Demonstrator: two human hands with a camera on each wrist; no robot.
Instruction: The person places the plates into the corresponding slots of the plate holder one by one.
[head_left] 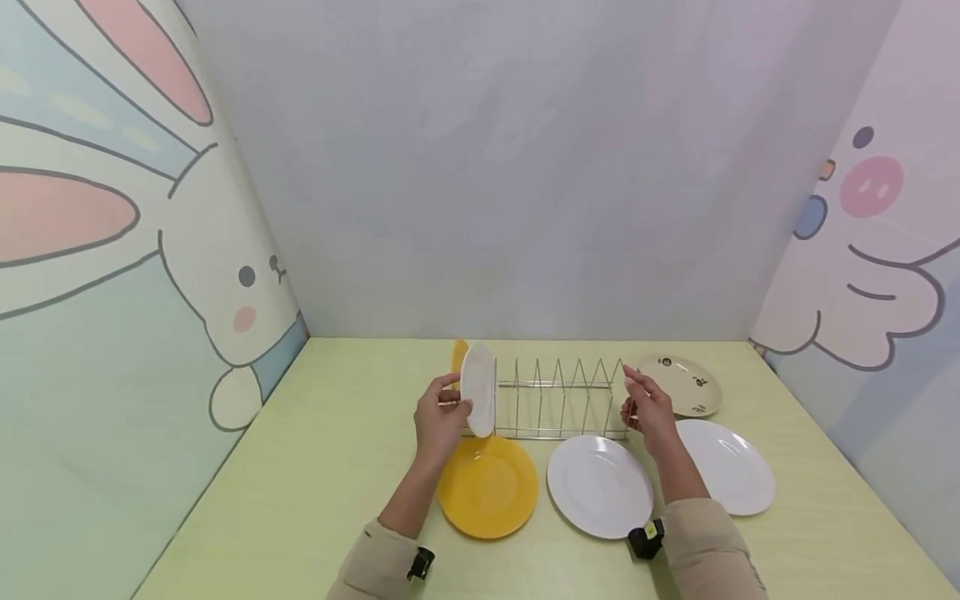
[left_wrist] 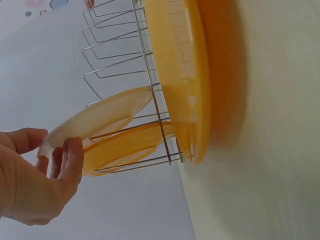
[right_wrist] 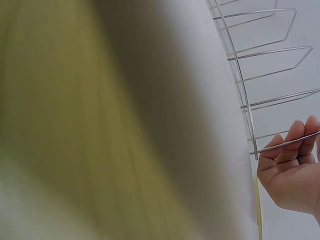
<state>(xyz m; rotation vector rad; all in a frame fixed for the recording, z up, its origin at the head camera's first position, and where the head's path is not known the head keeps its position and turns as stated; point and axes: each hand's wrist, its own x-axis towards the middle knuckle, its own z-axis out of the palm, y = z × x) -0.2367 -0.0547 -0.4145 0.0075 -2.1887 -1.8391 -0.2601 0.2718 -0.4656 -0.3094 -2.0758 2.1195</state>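
Observation:
A wire dish rack [head_left: 555, 384] stands toward the back of the table. At its left end my left hand [head_left: 441, 421] pinches a white plate [head_left: 478, 392] by the rim, thumb on one face and fingers on the other. This plate is upright on edge; the left wrist view has its lower edge between the rack's wires. Just left of it, a yellow plate [left_wrist: 125, 147] also stands in the rack, mostly hidden from the head view. My right hand [right_wrist: 292, 175] holds the end wire at the rack's right side, fingers curled around it.
In front of the rack lie a flat yellow plate [head_left: 487, 492] and a white plate [head_left: 600, 487]. To the right are another white plate [head_left: 727, 467], partly behind my right arm, and a beige patterned plate [head_left: 682, 387]. Walls enclose the table's back and sides.

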